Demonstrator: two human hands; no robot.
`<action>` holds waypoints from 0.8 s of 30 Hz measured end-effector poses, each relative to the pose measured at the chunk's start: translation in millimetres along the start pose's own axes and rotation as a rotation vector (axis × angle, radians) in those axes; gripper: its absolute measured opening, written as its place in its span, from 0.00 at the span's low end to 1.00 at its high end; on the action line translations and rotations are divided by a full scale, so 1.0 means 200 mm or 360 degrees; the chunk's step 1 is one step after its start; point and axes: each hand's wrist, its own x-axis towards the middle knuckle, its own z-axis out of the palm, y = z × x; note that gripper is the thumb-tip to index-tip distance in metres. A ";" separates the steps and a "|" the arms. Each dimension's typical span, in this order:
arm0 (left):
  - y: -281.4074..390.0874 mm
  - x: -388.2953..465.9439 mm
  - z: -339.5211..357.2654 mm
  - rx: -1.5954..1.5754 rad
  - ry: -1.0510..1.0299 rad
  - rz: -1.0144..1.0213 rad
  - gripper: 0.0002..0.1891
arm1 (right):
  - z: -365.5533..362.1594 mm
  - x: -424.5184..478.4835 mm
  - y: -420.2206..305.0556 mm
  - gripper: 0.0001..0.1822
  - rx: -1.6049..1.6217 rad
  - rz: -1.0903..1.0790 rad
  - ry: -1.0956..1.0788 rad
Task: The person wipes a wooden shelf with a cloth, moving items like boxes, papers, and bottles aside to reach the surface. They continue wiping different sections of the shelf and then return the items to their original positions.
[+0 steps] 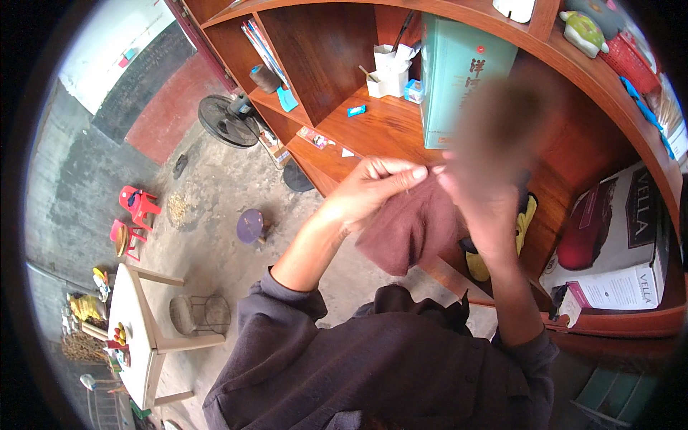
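Observation:
A piece of soft maroon-brown fabric (408,231) hangs in folds below my fingertips, in front of the wooden cabinet. My left hand (365,193) pinches its upper edge between thumb and fingers. Close beside it, my right hand (489,215) also has its fingertips at the top of the fabric. A blurred patch covers part of the right hand and the shelf beyond, so its finger grip is partly hidden. Behind my right wrist, a yellow and dark cloth item (527,220) lies on the wooden shelf (398,126).
On the shelf stand a tall pale-green box (443,80), white paper holders (392,70) and, to the right, a printed carton (602,231). A thread cone (264,79) sits in a side compartment. Leftward are a fan (228,121), a round stool (251,226) and a cream table (131,322).

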 end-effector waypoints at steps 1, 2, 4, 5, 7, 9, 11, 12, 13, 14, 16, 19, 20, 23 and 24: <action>0.00 0.00 -0.02 -0.0018 0.0040 0.0015 0.10 | -0.02 0.00 -0.02 0.04 0.0044 0.0081 0.0024; 0.01 0.01 -0.05 -0.0165 0.0041 0.0031 0.08 | -0.04 0.00 -0.03 0.03 0.0196 0.0072 0.0073; 0.05 0.01 -0.13 -0.0218 0.0258 0.0098 0.07 | -0.10 0.01 -0.03 0.07 0.0217 0.0029 0.0161; 0.06 0.00 -0.16 -0.0205 0.0340 0.0134 0.07 | -0.14 0.02 -0.04 0.08 0.0118 0.0055 0.0188; 0.04 0.01 -0.25 -0.0194 0.0567 0.0347 0.06 | -0.18 0.04 -0.06 0.10 0.0016 0.0102 0.0347; 0.04 0.02 -0.31 -0.0051 0.0880 0.0522 0.07 | -0.21 0.08 -0.08 0.10 -0.0112 0.0051 0.0447; 0.04 0.03 -0.41 0.0335 0.0931 0.0787 0.10 | -0.23 0.11 -0.08 0.11 -0.0244 0.0025 0.0551; 0.08 0.02 -0.38 0.0314 0.0908 0.0787 0.11 | -0.25 0.12 -0.10 0.12 -0.0377 -0.0003 0.0536; 0.12 0.02 -0.35 0.0292 0.0885 0.0788 0.12 | -0.26 0.14 -0.10 0.12 -0.0426 0.0002 0.0504; 0.13 0.02 -0.34 0.0236 0.0852 0.0726 0.13 | -0.27 0.16 -0.09 0.13 -0.0475 0.0007 0.0472; 0.16 0.04 -0.34 0.0125 0.0792 0.0612 0.14 | -0.29 0.20 -0.08 0.13 -0.0430 0.0070 0.0456; 0.19 0.10 -0.33 0.0285 0.0840 0.0504 0.18 | -0.32 0.27 -0.04 0.13 -0.0197 0.0229 0.0498; 0.20 0.11 -0.37 0.0253 0.0738 0.0419 0.15 | -0.34 0.29 -0.02 0.13 -0.0143 0.0265 0.0505; 0.24 0.14 -0.46 0.0261 0.0447 0.0396 0.12 | -0.38 0.33 -0.01 0.13 -0.0069 0.0302 0.0533; 0.25 0.15 -0.46 0.0243 0.0390 0.0456 0.13 | -0.41 0.34 0.01 0.13 -0.0052 0.0305 0.0558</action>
